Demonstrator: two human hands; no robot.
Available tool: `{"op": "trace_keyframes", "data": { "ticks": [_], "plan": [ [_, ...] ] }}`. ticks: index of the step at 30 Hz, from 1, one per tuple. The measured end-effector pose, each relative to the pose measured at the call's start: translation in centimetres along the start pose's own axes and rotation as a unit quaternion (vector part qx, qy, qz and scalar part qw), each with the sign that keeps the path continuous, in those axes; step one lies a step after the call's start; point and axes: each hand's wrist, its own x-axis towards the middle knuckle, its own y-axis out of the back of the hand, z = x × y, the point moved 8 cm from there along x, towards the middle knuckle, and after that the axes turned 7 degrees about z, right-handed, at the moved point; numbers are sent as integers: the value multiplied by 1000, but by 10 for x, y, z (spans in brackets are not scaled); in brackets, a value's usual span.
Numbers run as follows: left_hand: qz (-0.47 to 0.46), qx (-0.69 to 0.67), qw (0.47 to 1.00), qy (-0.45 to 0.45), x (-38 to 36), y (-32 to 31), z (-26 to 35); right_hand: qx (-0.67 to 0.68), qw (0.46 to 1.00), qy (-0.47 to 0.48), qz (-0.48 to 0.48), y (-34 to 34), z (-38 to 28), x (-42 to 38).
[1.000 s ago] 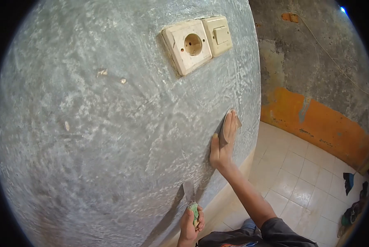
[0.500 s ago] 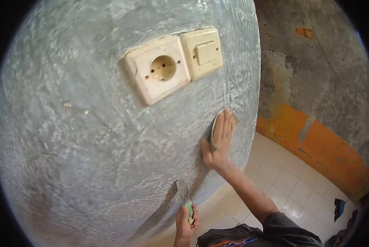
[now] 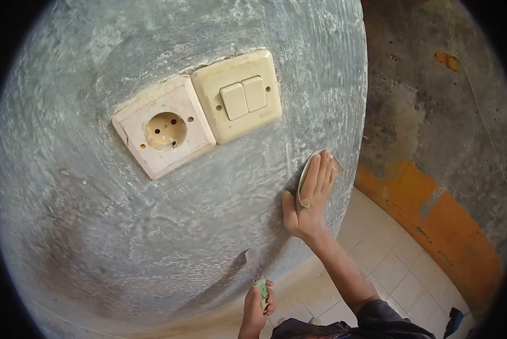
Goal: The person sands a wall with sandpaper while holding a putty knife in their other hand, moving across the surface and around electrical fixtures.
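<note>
My right hand (image 3: 315, 195) lies flat against the grey wall, fingers straight and together. It holds a sheet of sandpaper (image 3: 304, 201) to the wall; the sheet's pale edges curl out around the fingers, and most of it is hidden beneath them. Lower down, my left hand (image 3: 255, 308) is closed around the green handle of a putty knife (image 3: 263, 287). The knife's blade (image 3: 253, 261) points up, close to the wall; whether it touches cannot be told. The wall (image 3: 208, 226) has a rough, streaky grey and white surface.
Above and left of my right hand, a socket (image 3: 191, 144) and a double light switch (image 3: 231, 130) are fixed side by side. The wall ends at a vertical edge on the right. Beyond are a tiled floor (image 3: 392, 271) and another wall with an orange band (image 3: 451, 243).
The view has shifted, so the socket and switch appear further left and lower. My right hand, with the sandpaper, sits slightly further right in view. My left hand keeps its hold on the putty knife.
</note>
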Motion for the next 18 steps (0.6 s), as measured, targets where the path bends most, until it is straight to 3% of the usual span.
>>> {"op": "trace_keyframes", "data": {
  "ticks": [3,6,9,10,11,15,18],
  "plan": [
    [-60,-56,996,27,6,-13,-4,-15,1000,5,12,-6,3,-14],
    [-108,-72,991,21,13,-21,-6,-2,999,1,-36,-34,18,-119],
    [-132,-21,990,-37,27,-29,-3,-1,998,-8,-57,-37,33,-160],
    [-129,-6,991,-37,30,-32,0,8,998,-22,-65,-39,39,-159],
    [-122,10,992,-36,30,-33,2,-7,1000,6,-9,-27,36,-124],
    [-132,30,991,-23,37,-42,1,-9,1000,-4,27,13,40,1],
    [-147,27,989,3,45,-46,-2,-23,999,17,39,12,47,1]
  ]
}}
